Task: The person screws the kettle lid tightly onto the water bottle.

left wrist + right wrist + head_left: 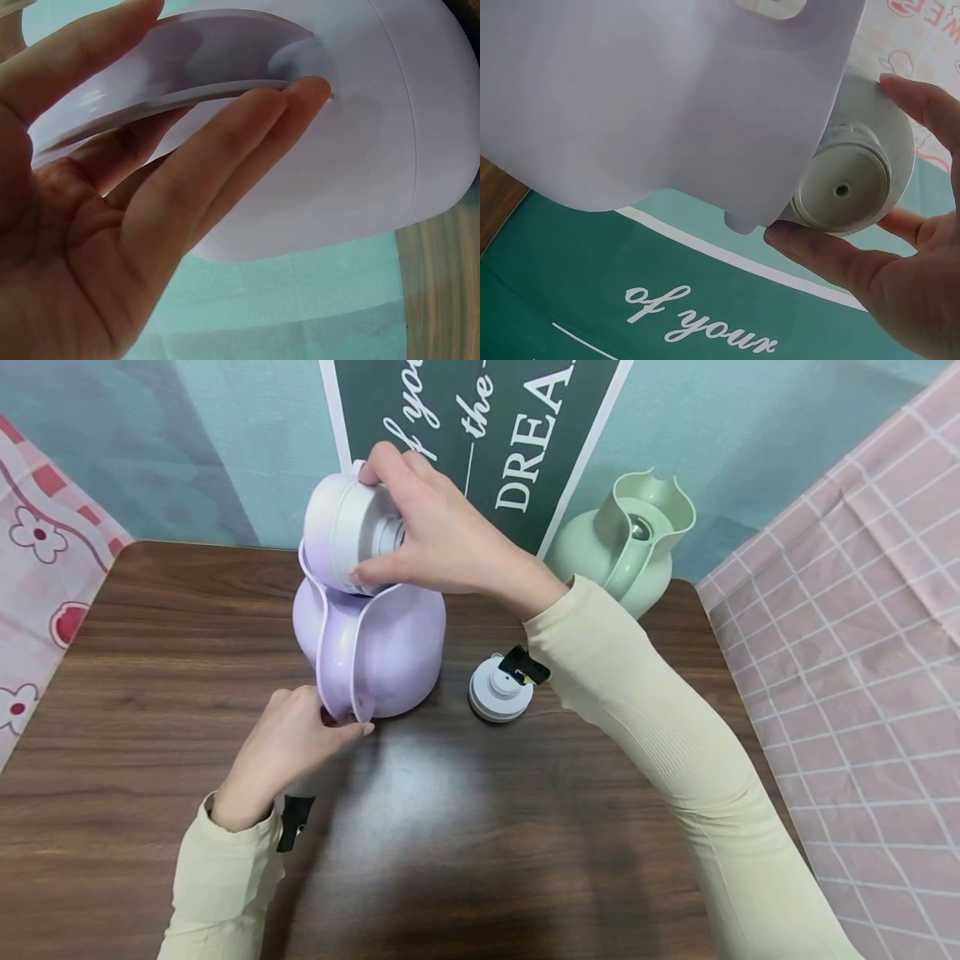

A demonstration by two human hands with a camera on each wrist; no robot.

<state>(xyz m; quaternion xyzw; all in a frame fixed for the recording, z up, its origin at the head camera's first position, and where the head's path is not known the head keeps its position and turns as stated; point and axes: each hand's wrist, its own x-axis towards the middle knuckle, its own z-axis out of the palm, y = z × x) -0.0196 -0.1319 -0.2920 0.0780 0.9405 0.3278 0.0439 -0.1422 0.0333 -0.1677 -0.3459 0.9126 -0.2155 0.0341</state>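
A lilac thermos jug (397, 652) stands at the back of the table, its handle toward me. My left hand (288, 747) grips the lower part of that handle; in the left wrist view its fingers (217, 161) lie along the handle's side. Above the jug's mouth, my right hand (435, 531) holds a round lilac-white lid (337, 531) by its rim. The lid is tilted on its side. Its narrower underside (844, 187) with a small central hole shows in the right wrist view. The jug's opening is mostly hidden by lid and collar.
A smaller white stopper lid (501, 691) lies right of the lilac jug. A pale green jug (652, 539), open at its top, stands at the back right. Behind are a green lettered board (480, 427) and a blue cloth. Pink patterned cloths flank the wooden table (465, 860).
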